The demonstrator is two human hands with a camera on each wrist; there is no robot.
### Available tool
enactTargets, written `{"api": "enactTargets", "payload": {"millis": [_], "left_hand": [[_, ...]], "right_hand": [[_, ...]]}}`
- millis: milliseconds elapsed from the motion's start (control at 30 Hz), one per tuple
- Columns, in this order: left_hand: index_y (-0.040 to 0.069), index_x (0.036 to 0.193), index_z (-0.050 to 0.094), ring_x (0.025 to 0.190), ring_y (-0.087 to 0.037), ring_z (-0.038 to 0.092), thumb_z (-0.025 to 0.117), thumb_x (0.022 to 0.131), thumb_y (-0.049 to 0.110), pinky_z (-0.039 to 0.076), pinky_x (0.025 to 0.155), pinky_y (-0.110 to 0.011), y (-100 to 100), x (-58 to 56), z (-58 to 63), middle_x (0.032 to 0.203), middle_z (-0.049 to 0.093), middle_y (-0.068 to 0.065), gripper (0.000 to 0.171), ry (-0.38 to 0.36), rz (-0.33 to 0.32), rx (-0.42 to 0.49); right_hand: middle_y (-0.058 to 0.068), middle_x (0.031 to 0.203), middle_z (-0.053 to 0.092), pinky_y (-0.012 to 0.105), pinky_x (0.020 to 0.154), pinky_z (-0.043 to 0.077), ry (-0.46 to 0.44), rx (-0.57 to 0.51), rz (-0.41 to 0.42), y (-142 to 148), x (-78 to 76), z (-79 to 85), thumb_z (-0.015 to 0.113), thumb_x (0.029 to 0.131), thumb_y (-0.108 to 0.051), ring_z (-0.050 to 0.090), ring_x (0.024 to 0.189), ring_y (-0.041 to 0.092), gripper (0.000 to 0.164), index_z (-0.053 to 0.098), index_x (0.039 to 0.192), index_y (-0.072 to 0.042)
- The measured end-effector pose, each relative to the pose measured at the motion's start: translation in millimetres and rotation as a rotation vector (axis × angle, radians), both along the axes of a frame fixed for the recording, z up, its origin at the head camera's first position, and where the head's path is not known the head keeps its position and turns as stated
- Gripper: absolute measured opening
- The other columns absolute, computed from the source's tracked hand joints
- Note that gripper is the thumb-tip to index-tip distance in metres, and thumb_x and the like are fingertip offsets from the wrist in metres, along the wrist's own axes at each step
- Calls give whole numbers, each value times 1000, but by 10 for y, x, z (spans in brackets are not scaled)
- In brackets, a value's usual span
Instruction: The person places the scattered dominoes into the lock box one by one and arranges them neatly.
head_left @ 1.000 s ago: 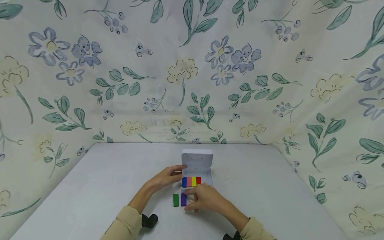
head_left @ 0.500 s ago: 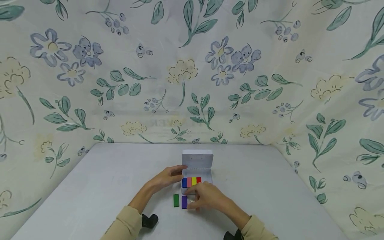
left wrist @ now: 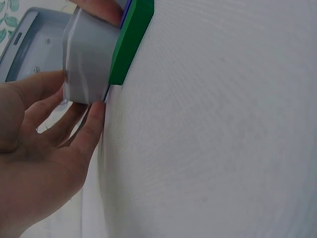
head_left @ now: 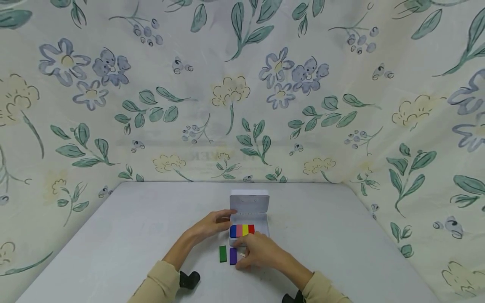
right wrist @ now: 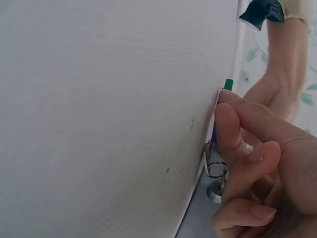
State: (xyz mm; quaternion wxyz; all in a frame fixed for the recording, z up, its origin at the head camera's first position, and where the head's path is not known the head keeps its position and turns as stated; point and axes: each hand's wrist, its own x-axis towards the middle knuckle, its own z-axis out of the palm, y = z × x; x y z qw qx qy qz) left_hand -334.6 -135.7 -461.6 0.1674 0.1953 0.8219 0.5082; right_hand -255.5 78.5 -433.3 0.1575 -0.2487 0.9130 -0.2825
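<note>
A small white lockbox (head_left: pixel 249 204) stands with its hinged lid raised in the head view. Blue, pink (head_left: pixel 239 231), yellow and red blocks lie side by side in its front part. My left hand (head_left: pixel 210 224) rests against the box's left side, its fairly straight fingers on the wall and rim in the left wrist view. In front of the box, my right hand (head_left: pixel 261 251) pinches a purple block (head_left: pixel 233 257) lengthwise between thumb and finger, low on the table. A green block (head_left: pixel 223 254) lies just left of it. The purple block is mostly hidden in the wrist views.
On the box's front, the right wrist view shows a lock (right wrist: pixel 215 191) with a key ring (right wrist: pixel 218 169). The white table (head_left: pixel 159 202) ends at a flowered cloth (head_left: pixel 231 105) behind. Black wrist straps (head_left: pixel 189 279) are on both arms.
My right hand has drawn the purple block slightly toward me, a little away from the box's front. The left hand, box and green block look unmoved.
</note>
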Motion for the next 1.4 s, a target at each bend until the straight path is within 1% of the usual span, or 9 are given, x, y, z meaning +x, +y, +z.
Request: {"api": "enactTargets", "payload": {"millis": [233,400,567,733,933,1033,1233,1400], "left_hand": [[20,145,48,140,-41,41,57,98,21,39,110,-58,16,28,14,154,43,-13,48,2,5,-9],[19,146,48,140,-42,41,57,99,20,39,110,-59,11,38,11,153,43,-14,48,13,4,-14],[19,146,48,139,-42,41,56,99,20,38,111,-59,10,39,5,153,43,-13,48,21,-1,-14],[20,146,48,140,-42,41,56,99,20,37,111,-60,17,43,8,153,43,-13,47,22,2,-20],[20,146,48,139,-42,41,57,99,21,38,111,-60,26,39,23,153,44,-13,48,26,7,-24],[20,146,48,140,-42,41,57,99,22,37,111,-60,26,28,31,153,43,-13,48,24,7,-25],[21,145,49,140,-40,41,58,98,22,37,111,-59,28,18,30,154,42,-12,48,13,15,-22],[20,145,49,139,-41,42,58,98,21,39,110,-59,18,29,22,154,42,-13,48,23,11,-37]], "right_hand": [[-9,58,63,20,43,44,-14,-4,-17,-9,0,-17,85,75,-27,58,47,11,44,71,116,-18],[-10,56,61,19,41,41,17,17,-16,-22,-17,-53,85,75,-29,55,44,9,42,72,114,-19],[-11,58,59,19,41,39,51,59,-17,-42,-22,-64,85,75,-33,53,45,8,41,72,112,-22],[-10,58,59,18,41,38,52,69,-23,-56,-14,-53,85,75,-33,53,47,8,41,73,112,-20],[-10,56,61,18,42,41,39,52,-23,-49,12,-18,83,77,-29,55,46,8,39,72,113,-19],[-9,54,60,18,41,40,37,47,-16,-32,20,14,83,78,-29,54,43,9,39,72,114,-19],[-11,55,61,20,44,47,48,43,8,34,24,88,80,80,-29,55,45,7,39,71,118,-20],[-10,56,64,21,47,51,28,-4,17,99,13,113,79,82,-27,57,44,8,40,70,121,-20]]}}
